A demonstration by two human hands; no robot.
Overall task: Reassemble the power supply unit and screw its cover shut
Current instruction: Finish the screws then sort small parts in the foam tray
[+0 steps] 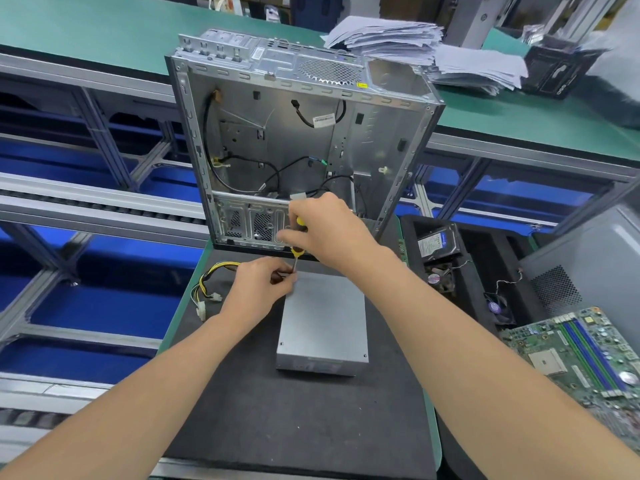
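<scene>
While the right hand (329, 230) closes its grip round the yellow-and-black handle of the screwdriver (298, 251), the left hand (263, 285) pinches the shaft low down, at the far left corner of the PSU (322, 323). The screwdriver stands nearly upright, tip down on that corner. Whether a screw sits under the tip cannot be told, because the left hand hides it. The PSU lies flat on a black mat (277, 417), its grey cover up, with a small dot at each near corner. Yellow and black cables (207, 282) trail off left of the PSU. Just beyond the PSU stands an open case (304, 133), upright, its bare inside facing the person. Right of the PSU, well apart, lie a hard drive (438, 240) and a motherboard (588, 358).
</scene>
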